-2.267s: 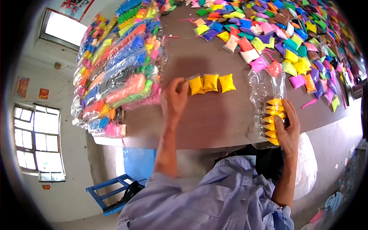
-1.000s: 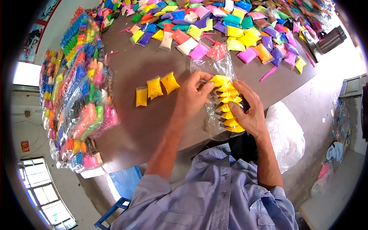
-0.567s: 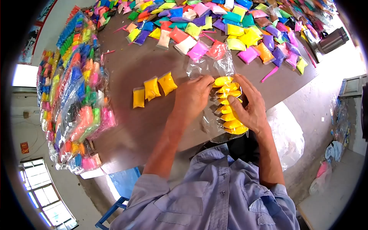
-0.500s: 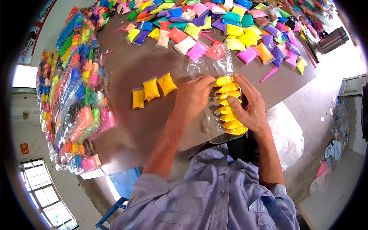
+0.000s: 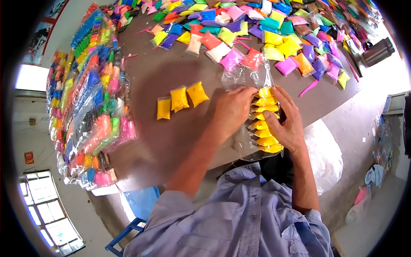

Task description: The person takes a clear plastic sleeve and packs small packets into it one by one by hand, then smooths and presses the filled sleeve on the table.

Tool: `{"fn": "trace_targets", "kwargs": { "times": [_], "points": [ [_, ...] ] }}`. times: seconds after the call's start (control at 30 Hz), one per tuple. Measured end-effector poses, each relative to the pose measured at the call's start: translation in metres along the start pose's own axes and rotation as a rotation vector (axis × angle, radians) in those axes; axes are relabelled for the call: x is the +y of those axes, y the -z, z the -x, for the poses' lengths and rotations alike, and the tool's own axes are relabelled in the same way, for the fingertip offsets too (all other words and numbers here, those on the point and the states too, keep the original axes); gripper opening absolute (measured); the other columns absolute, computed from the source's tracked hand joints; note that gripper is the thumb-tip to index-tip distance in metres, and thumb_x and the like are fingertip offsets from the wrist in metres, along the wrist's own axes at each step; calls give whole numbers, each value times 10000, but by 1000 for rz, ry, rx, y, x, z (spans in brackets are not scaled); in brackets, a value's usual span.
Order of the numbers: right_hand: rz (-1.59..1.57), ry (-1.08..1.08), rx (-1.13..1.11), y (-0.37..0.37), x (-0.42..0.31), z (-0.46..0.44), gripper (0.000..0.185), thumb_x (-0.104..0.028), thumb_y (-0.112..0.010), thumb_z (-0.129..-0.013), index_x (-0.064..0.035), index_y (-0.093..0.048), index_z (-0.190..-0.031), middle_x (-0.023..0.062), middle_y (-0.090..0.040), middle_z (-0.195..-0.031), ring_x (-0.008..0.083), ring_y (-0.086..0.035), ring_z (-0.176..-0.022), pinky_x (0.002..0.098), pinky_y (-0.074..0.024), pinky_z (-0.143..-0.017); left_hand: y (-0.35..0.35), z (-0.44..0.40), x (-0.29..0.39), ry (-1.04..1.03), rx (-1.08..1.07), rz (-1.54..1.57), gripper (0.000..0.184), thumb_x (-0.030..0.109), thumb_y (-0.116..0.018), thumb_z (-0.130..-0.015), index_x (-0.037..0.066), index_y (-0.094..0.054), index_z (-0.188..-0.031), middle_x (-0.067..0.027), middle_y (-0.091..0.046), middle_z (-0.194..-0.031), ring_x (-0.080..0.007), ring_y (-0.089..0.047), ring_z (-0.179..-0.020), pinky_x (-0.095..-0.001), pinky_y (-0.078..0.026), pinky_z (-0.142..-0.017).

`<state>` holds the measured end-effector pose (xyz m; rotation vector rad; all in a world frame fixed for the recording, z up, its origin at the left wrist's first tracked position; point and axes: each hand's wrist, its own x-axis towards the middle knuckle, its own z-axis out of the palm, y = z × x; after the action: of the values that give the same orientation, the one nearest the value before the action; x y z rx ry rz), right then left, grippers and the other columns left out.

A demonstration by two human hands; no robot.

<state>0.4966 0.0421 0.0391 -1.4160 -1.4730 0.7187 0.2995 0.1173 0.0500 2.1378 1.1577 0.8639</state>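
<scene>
A clear plastic bag (image 5: 242, 139) lies near the table's front edge, with a column of several yellow packets (image 5: 266, 140) in it. My right hand (image 5: 287, 124) is closed round the right side of this column, thumb across the packets. At the column's top end, my left hand (image 5: 234, 107) pinches the uppermost yellow packet from the left; its fingertips are partly hidden. Three loose yellow packets, a left one (image 5: 163, 108), a middle one (image 5: 180, 99) and a right one (image 5: 198, 94), lie in a row left of my hands.
Stacked clear bags of coloured packets (image 5: 92, 111) line the table's left side. A heap of loose coloured packets (image 5: 278, 38) spreads across the back. A dark metal cylinder (image 5: 378, 52) stands at the right. Below the edge are a white plastic bag (image 5: 323, 158) and a blue stool (image 5: 124, 237).
My left hand has left the loose packets and come to the top of the yellow column beside my right hand. The view has also turned and shifted.
</scene>
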Motion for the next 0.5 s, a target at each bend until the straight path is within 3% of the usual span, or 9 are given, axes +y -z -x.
{"fn": "trace_targets", "kwargs": {
  "times": [0.07,0.13,0.23,0.3,0.4,0.5],
  "points": [
    [-21,10,10,0,-1,0,601,-188,-804,-893,-4,-650,-1444,227,-626,-1516,407,-671,-1302,443,-529,-1092,9,6,4,-7,9,0,210,52,-690,-985,33,-745,-1187,-168,-772,-1165,-382,-754,-1033,-422,-604,-876],
    [21,27,3,1,-2,0,605,-193,-802,-898,-5,-646,-1451,227,-625,-1517,406,-671,-1304,433,-526,-1097,25,16,10,26,152,-55,222,77,-726,-974,38,-751,-1191,-157,-778,-1166,-343,-766,-987,-404,-610,-871],
    [50,53,1,2,1,0,607,-198,-800,-896,-7,-648,-1452,230,-627,-1517,407,-671,-1310,430,-527,-1098,70,36,-7,253,265,-141,243,121,-763,-972,39,-758,-1201,-158,-783,-1131,-326,-767,-964,-400,-616,-835],
    [76,68,-3,3,0,-1,609,-203,-801,-895,-9,-649,-1452,232,-627,-1516,409,-672,-1309,432,-527,-1098,105,45,-33,199,348,-424,236,139,-768,-976,39,-759,-1191,-164,-786,-1125,-331,-768,-949,-398,-612,-825],
    [75,79,-3,2,-3,0,617,-209,-801,-889,-13,-648,-1453,236,-633,-1508,423,-676,-1295,441,-526,-1097,139,57,-61,263,292,-667,239,151,-766,-978,42,-763,-1191,-181,-781,-1126,-344,-765,-951,-401,-608,-818],
    [98,116,3,0,-1,2,619,-220,-806,-883,-20,-651,-1448,228,-644,-1494,433,-680,-1271,453,-533,-1083,145,65,-71,359,201,-521,322,141,-770,-979,13,-728,-1271,-178,-790,-1109,-284,-769,-931,-374,-610,-803]
  ]
}}
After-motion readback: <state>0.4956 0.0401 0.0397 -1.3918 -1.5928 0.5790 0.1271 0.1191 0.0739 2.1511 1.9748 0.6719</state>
